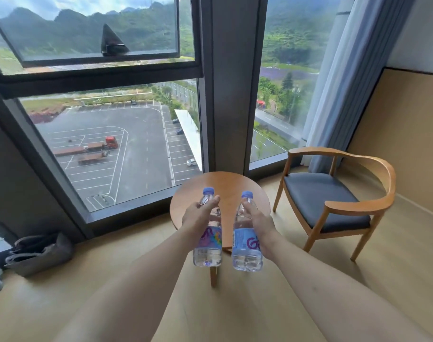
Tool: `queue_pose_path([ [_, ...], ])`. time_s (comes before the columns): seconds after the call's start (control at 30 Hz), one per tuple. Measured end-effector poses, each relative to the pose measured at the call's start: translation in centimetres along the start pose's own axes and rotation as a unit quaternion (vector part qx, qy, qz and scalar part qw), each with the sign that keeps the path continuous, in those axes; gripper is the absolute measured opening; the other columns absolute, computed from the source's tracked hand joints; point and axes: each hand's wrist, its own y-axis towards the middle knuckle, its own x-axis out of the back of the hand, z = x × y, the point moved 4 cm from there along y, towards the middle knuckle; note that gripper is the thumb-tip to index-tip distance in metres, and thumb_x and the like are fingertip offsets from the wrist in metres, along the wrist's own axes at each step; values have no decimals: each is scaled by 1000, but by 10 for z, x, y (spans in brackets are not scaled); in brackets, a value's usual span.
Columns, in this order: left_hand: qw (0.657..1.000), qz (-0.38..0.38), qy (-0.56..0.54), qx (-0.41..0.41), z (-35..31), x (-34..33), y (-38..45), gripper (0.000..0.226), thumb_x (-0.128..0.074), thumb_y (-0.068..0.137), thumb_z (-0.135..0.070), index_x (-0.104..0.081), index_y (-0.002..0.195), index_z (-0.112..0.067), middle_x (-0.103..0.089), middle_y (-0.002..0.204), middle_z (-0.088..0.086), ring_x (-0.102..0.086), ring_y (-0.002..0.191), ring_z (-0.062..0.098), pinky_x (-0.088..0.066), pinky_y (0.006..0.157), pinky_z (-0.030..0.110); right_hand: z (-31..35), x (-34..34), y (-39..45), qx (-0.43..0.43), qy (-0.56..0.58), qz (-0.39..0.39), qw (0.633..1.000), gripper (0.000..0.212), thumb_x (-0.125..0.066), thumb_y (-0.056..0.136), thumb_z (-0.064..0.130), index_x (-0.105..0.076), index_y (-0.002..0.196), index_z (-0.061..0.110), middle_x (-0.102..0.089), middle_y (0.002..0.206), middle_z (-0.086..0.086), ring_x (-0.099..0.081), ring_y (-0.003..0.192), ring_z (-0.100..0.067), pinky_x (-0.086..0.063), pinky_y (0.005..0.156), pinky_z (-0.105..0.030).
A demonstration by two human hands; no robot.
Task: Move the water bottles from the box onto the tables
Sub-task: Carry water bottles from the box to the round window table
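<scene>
The round wooden side table (225, 186) stands by the window, with a wooden armchair (334, 193) to its right, and its bare top looks like the place for the 2 water bottles; the box is not in view. To set them down well, I would carry both forward until they are over the tabletop, lower them upright so the bases land flat and away from the rim, and let go only once each one stands steady. Both forearms reach straight ahead, nearly parallel. The left hand (198, 217) grasps the left bottle (208, 233) around its upper body, thumb near the blue cap. The right hand (260, 224) grips the right bottle (246, 238) likewise; both bottles are upright, held in the air just short of the table.
</scene>
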Motion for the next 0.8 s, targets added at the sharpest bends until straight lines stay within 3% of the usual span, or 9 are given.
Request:
queue_pose_path([
  [0.13,1000,-10,-10,14,-17,-1,63,69,-79,70,-66,-63,114,-15,-79,76,5,-79,71,24,-64,81,47,19,-14,62,-2,-6,-2,1000,60,-70,82,64,-67,116,15,-79,98,-11,-77,87,-32,-59,91,-53],
  [0.3,1000,-20,-3,8,-29,-2,147,60,-76,68,-62,-68,110,-19,-80,82,3,-79,76,27,-61,87,56,37,-30,148,-13,-12,15,1000,53,-68,86,60,-66,116,17,-79,97,-10,-78,84,-30,-63,84,-47],
  [0.47,997,-65,21,31,-42,-5,238,61,-77,56,-68,-66,106,-35,-76,98,-2,-76,88,19,-63,73,41,62,-45,253,-7,-29,23,999,47,-72,86,53,-67,114,16,-79,97,-11,-78,79,-29,-64,70,-39],
  [0.63,992,-101,62,50,-64,-7,322,44,-83,54,-63,-71,89,-40,-76,91,-10,-74,89,16,-63,78,43,88,-54,352,-30,-51,26,998,41,-75,84,47,-67,111,17,-77,104,-9,-76,91,-29,-60,89,-52],
  [0.73,990,-98,89,39,-77,-12,362,39,-85,54,-58,-71,89,-48,-76,85,-20,-74,85,7,-60,71,34,99,-59,404,-27,-102,30,994,39,-79,80,44,-70,104,15,-75,106,-10,-71,101,-32,-56,93,-50],
  [0.8,988,-106,108,39,-79,-14,386,39,-85,54,-54,-71,89,-46,-76,84,-20,-74,85,6,-60,75,35,102,-62,433,-15,-144,30,989,34,-82,78,43,-72,98,17,-75,102,-6,-70,100,-28,-56,93,-49],
])
